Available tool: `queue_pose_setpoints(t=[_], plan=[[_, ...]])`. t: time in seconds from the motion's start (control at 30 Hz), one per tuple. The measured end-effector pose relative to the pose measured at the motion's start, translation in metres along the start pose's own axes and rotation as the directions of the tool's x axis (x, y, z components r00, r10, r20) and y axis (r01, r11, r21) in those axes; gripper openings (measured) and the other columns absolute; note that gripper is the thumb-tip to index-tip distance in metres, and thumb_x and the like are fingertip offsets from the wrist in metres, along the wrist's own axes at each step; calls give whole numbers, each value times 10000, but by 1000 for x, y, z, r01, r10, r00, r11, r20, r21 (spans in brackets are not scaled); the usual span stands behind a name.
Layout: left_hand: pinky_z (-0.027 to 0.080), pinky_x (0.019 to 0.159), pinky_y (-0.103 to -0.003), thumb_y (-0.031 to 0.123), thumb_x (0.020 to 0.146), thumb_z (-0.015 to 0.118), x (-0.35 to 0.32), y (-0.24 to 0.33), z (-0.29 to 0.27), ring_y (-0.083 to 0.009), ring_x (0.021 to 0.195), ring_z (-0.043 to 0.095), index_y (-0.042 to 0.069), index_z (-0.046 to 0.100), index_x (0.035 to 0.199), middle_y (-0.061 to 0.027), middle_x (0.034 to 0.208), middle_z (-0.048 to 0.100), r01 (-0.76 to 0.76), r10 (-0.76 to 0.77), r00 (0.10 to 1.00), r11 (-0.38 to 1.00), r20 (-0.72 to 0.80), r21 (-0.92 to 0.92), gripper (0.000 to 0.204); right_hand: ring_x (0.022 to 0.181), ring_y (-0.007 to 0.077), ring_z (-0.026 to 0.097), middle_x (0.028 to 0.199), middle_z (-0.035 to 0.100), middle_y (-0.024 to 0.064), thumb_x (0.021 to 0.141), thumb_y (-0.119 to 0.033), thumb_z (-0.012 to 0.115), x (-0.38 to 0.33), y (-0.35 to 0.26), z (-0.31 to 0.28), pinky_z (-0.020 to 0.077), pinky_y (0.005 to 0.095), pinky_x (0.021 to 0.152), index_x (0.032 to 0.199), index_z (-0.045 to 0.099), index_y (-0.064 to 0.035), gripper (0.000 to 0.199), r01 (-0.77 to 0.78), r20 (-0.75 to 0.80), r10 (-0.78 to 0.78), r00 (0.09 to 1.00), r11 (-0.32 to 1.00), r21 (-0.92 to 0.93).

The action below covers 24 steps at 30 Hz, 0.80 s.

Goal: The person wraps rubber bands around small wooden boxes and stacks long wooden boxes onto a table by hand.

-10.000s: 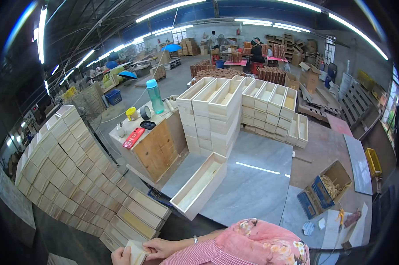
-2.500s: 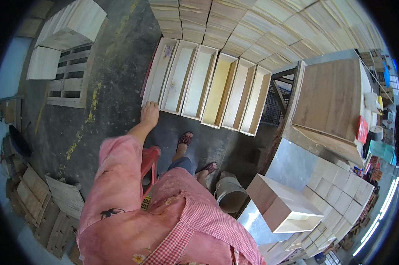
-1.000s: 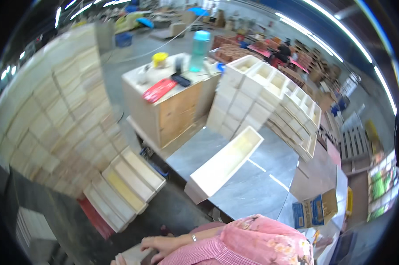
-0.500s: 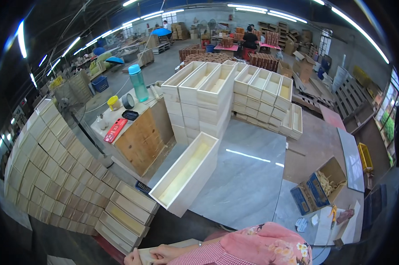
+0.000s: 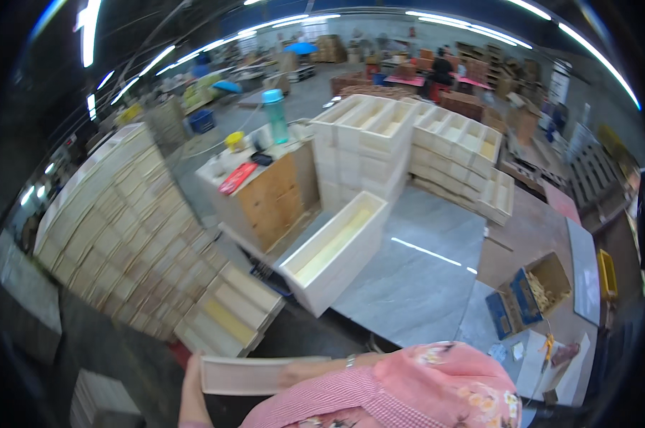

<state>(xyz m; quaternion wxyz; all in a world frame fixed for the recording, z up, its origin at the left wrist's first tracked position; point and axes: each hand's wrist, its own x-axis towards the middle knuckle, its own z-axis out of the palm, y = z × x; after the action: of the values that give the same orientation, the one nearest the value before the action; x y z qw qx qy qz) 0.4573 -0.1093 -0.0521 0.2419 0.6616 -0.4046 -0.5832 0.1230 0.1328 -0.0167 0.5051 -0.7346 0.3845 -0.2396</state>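
Note:
Low in front of me is a long, pale wooden box [image 5: 240, 376], lying crosswise. My left hand [image 5: 192, 389] grips its left end. My right hand [image 5: 297, 372] reaches across from the right and holds the box further along, its fingers blurred. On the grey tabletop [image 5: 422, 242], beyond my hands, another open wooden box [image 5: 337, 246] sits at an angle. To the left, several similar boxes [image 5: 230, 314] lie at the near end of a big stack.
A tall wall of stacked boxes [image 5: 123, 250] stands left. More stacked boxes [image 5: 362, 153] rise at the table's far side. A cabinet [image 5: 276, 203] bears a teal bottle [image 5: 275, 118]. Right are a carton of wood pieces [image 5: 526, 292] and an orange-handled tool [image 5: 549, 349].
The view has swung left, shifting the scene rightward. The box in my hands has come up further into view, turned with its long face showing. My left hand has moved to its end.

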Motion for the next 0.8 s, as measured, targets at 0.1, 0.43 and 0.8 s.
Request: queue_pose_setpoints(t=[0.1, 0.43, 0.8], plan=[[544, 685, -458, 358, 836, 553, -39, 23, -114, -314, 722, 660, 41, 631, 836, -145, 803, 662, 37, -40, 999, 974, -7, -221, 327, 905, 371, 681, 954, 698, 204, 977, -473, 496, -72, -6, -30, 525, 457, 796, 1010, 706, -58, 466, -481, -208, 443, 872, 854, -197], [436, 578, -491, 435, 824, 647, -244, 55, -73, -402, 586, 608, -20, 585, 601, -222, 576, 572, -248, 735, 576, 574, -357, 781, 510, 1039, 362, 680, 1144, 685, 232, 926, -380, 571, -244, 114, 34, 535, 432, 870, 1141, 692, -20, 436, -913, -304, 865, 399, 407, -41], [419, 493, -428, 450, 778, 722, -284, 57, 0, -358, 514, 565, 58, 595, 552, -172, 538, 531, -574, 689, 698, 374, 196, 728, 469, 864, 292, 642, 959, 651, 145, 843, -313, 753, 70, -121, -14, 522, 380, 762, 1035, 658, -5, 376, 252, -178, -264, 948, 964, -83]])
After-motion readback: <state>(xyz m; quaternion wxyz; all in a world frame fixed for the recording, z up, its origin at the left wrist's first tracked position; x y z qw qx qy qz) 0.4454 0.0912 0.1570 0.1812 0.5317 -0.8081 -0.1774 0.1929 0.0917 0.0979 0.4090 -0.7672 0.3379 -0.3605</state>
